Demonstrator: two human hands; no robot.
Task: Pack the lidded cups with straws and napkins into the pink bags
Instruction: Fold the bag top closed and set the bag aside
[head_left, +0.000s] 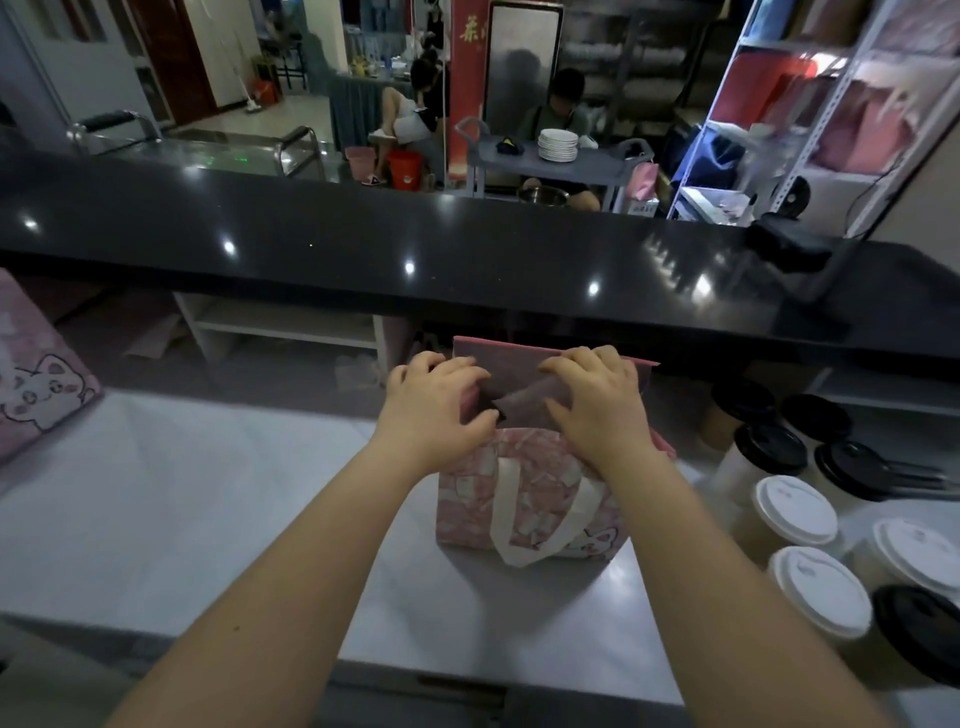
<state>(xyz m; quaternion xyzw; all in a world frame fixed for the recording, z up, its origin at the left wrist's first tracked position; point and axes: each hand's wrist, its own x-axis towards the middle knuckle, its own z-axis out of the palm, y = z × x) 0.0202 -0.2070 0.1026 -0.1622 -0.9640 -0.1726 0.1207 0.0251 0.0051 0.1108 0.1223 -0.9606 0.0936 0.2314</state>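
Note:
A pink bag printed with cartoon cats stands upright on the white table in front of me, its cream handle hanging down the near side. My left hand grips the left side of the bag's mouth. At the right side, my right hand has its fingers curled over the raised flap. The bag's inside is dark and I cannot see what it holds. Several lidded cups stand at the right: white lids nearer me, black lids behind.
Another pink cat bag sits at the far left edge. A glossy black counter runs across just behind the bag. Beyond it are seated people, a cart with plates and shelving.

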